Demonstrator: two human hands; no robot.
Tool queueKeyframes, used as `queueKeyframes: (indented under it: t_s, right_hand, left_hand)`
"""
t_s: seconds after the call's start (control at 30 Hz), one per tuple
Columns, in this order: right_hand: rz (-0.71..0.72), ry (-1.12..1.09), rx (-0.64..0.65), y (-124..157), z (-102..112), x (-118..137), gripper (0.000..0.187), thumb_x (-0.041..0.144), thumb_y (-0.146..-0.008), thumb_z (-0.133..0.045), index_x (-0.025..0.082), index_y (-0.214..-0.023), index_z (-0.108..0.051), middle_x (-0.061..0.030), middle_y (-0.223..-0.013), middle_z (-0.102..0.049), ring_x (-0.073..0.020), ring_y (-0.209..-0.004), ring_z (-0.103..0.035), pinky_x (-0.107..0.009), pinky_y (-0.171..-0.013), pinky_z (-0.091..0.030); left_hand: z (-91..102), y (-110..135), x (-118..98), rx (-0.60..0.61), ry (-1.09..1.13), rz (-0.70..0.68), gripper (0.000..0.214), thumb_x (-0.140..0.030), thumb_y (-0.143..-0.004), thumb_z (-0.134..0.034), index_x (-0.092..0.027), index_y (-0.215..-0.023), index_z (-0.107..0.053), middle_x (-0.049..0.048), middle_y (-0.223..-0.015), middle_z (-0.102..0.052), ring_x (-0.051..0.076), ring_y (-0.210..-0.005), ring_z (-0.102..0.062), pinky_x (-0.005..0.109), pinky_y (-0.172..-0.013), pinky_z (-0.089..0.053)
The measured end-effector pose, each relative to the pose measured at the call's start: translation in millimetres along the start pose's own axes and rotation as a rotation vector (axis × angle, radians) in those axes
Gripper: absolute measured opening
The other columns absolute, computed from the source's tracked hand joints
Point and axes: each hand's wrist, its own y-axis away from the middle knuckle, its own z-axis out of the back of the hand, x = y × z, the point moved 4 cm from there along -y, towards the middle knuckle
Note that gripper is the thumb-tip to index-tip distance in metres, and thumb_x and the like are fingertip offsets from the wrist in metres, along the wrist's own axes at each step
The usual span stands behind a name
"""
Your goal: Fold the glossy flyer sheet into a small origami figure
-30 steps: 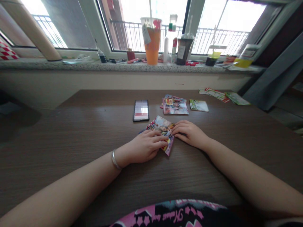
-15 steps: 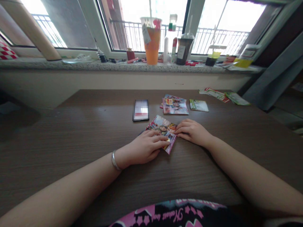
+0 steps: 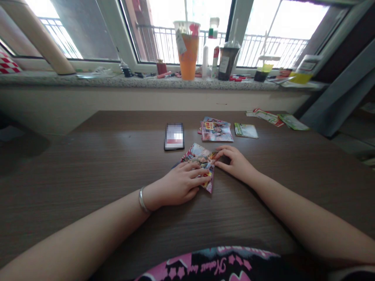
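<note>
Shifted toward nine o'clock since the last head frame, the right hand [image 3: 236,163] meets a glossy, multicoloured flat packet [image 3: 203,157] lying ahead at twelve o'clock, pinch unclear; the left hand [image 3: 182,184] spreads across it, apparently steadying. Edge work likely wants a firm pinch.

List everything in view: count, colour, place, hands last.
Table: 1, brown, foreground
Sill: 1, grey, behind table
Window: 1, pale, above sill
Leaflet: at least 1, multicoloured, centre
Phone: 1, dark, behind leaflet
Leaflet stack: 1, multicoloured, table back
Papers: several, green, red, back right
Orange drink: 1, orange, sill
Pens and containers: many, mixed, sill
Pole: 1, tan, left
Checked item: 1, red, left
Curtain: 1, grey, right
Shirt: 1, black, pink, bottom
Bracelet: 1, silver, left wrist
Left hand: 1, on leaflet
Right hand: 1, leaflet's edge
</note>
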Motion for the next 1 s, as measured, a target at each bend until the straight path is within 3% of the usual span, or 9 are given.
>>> queueKeyframes:
  t_s: [0.1,0.3,0.67,1.0]
  right_hand:
    - [-0.037,0.011,-0.016,-0.2,0.6,-4.0,0.013,0.033,-0.080,-0.070,0.022,-0.084,-0.069,-0.0110,-0.121,-0.061,-0.0248,-0.112,-0.058,-0.049,-0.098,-0.044]
    - [0.038,-0.084,0.048,-0.2,-1.4,-8.6,0.007,0.027,-0.084,-0.065,0.023,-0.084,-0.071,-0.0079,-0.116,-0.067,-0.0220,-0.112,-0.060,-0.045,-0.100,-0.045]
    - [-0.134,-0.209,0.040,0.5,-5.4,-13.8,0.008,0.027,-0.083,-0.065,0.025,-0.082,-0.073,-0.0049,-0.111,-0.071,-0.0240,-0.122,-0.055,-0.046,-0.108,-0.038]
    - [-0.032,-0.027,-0.064,-2.3,-1.2,-3.1,0.007,0.027,-0.083,-0.066,0.021,-0.082,-0.070,-0.0054,-0.094,-0.070,-0.0200,-0.092,-0.063,-0.039,-0.089,-0.048]
  left_hand:
    - [-0.3,-0.6,0.7,-0.003,0.015,-0.002,0.047,-0.023,-0.092,-0.046,-0.028,-0.139,-0.045,0.0034,-0.138,-0.052,0.028,-0.128,-0.042,0.048,-0.109,-0.033]
    - [-2.6,0.3,1.1,-0.016,0.050,-0.039,0.048,-0.020,-0.092,-0.046,-0.023,-0.139,-0.044,0.0071,-0.140,-0.050,0.028,-0.135,-0.036,0.048,-0.113,-0.030]
    - [-4.4,0.3,3.2,-0.002,0.098,-0.021,0.053,-0.018,-0.088,-0.049,-0.025,-0.141,-0.042,0.0063,-0.144,-0.046,0.029,-0.137,-0.035,0.050,-0.115,-0.029]
    - [-6.1,0.8,3.5,0.064,0.092,-0.020,0.052,-0.020,-0.086,-0.052,-0.021,-0.138,-0.045,0.0055,-0.151,-0.037,0.029,-0.142,-0.025,0.049,-0.118,-0.022]
